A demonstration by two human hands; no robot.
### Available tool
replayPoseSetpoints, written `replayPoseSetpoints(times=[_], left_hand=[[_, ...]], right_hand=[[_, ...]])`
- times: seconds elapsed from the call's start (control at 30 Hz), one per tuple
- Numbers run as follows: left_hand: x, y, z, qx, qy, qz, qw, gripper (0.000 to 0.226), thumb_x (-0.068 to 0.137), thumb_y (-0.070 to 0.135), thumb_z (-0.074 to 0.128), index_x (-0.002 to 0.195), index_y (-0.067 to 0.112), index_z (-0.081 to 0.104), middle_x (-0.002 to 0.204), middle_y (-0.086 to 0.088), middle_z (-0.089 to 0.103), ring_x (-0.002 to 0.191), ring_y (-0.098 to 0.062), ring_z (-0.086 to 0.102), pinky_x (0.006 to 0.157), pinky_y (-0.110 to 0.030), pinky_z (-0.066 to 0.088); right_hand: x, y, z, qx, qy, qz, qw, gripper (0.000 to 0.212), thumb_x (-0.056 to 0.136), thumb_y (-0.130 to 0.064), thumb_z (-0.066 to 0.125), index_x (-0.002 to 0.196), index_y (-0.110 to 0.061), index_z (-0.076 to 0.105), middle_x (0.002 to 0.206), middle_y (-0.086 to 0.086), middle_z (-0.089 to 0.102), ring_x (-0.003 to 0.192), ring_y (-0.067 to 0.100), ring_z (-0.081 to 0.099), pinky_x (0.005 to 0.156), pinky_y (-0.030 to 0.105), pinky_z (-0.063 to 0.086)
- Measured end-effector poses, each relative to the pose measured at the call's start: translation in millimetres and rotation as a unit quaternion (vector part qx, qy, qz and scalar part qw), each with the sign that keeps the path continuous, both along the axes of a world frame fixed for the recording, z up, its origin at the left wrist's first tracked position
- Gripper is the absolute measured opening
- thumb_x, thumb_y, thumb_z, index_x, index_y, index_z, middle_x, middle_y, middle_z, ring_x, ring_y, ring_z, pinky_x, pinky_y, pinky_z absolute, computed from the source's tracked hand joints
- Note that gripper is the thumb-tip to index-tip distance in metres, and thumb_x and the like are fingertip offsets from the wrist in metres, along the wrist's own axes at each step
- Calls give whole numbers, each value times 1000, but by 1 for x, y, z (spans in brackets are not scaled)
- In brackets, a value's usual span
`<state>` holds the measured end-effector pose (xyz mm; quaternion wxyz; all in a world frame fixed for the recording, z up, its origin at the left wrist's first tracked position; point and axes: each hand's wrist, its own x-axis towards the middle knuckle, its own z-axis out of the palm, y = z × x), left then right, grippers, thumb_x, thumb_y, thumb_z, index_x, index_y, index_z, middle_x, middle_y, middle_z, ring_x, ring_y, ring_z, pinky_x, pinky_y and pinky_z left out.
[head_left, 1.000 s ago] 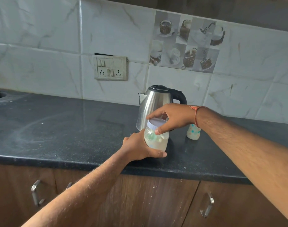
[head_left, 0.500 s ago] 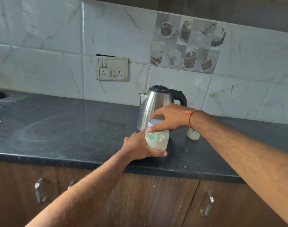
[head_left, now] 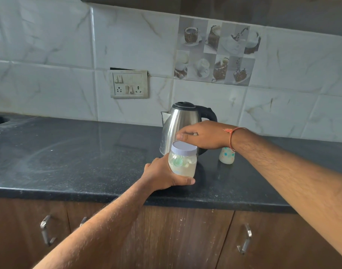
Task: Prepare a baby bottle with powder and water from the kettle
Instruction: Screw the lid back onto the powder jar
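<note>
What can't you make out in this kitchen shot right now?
Head view only:
- Small white baby bottle with coloured dots: top hidden behind the right wrist.
- Stainless steel kettle: lower body hidden by the right hand and the clear lidded powder jar.
- Left hand: fingers hidden behind the jar.

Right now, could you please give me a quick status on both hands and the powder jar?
Left hand grips powder jar on counter, lid on. Right hand open above lid, holding nothing. Kettle, baby bottle behind, untouched.
</note>
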<state>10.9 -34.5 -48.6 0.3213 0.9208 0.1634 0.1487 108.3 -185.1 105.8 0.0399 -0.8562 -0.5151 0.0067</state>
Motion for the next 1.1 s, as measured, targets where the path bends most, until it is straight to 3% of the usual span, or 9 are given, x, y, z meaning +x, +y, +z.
replayPoseSetpoints(times=[0.13,0.3,0.43,0.57,0.67,0.77,0.87,1.03,1.1], left_hand=[[-1,-1,0,-1,-1,-1,1000,78,54,88,80,118,58,48,114,28,68,123,-16,61,115,-52,38],[-2,-1,2,1,0,5,1000,78,57,87,82,121,57,49,116,27,69,122,-16,62,115,-51,38],[-2,-2,1,0,0,5,1000,79,54,88,81,120,57,49,115,28,68,124,-17,61,116,-52,37],[-1,-1,1,-4,4,3,1000,82,51,90,79,120,56,49,114,28,68,123,-16,61,115,-52,37],[-1,-1,1,-7,3,2,1000,84,51,91,79,121,55,51,116,28,69,123,-16,61,115,-51,37],[-2,-1,1,-4,4,3,1000,83,54,90,81,123,54,51,115,28,69,121,-14,62,114,-49,37],[-1,-1,2,-4,3,0,1000,89,51,93,78,127,55,50,117,27,69,121,-14,62,115,-51,39],[-1,-1,2,-3,4,-2,1000,97,48,96,75,132,54,50,120,26,69,121,-14,62,117,-53,40],[-1,-1,1,-2,4,-2,1000,96,48,96,75,131,54,49,120,26,69,121,-14,62,117,-53,41]], right_hand=[[6,-8,-2,20,-35,-31,999,56,103,-76,30,141,-48,61,138,-10,68,132,17,57,110,43,47],[3,-7,-5,58,4,15,998,48,110,-62,36,145,-40,63,149,-13,61,135,14,56,103,30,40],[2,-6,-9,35,9,24,999,50,109,-65,34,146,-44,60,153,-12,60,135,17,57,106,33,44],[4,-6,-10,38,-30,15,999,50,110,-64,32,143,-41,63,142,-9,61,128,19,58,96,34,42],[3,-6,-10,40,-13,28,999,49,111,-61,34,147,-40,60,149,-9,59,133,18,56,102,32,42],[3,-6,-12,13,-17,29,999,55,107,-69,36,154,-45,52,154,-12,57,137,17,55,109,34,43],[3,-6,-13,-17,-93,29,995,70,97,-85,32,157,-49,44,134,-14,61,128,19,60,104,41,50],[3,-5,-13,-24,-97,40,994,77,93,-90,33,159,-51,39,151,-13,58,133,19,57,106,43,49],[3,-4,-12,-26,-109,38,993,77,92,-90,34,158,-50,40,130,-15,62,122,16,59,93,37,48]])
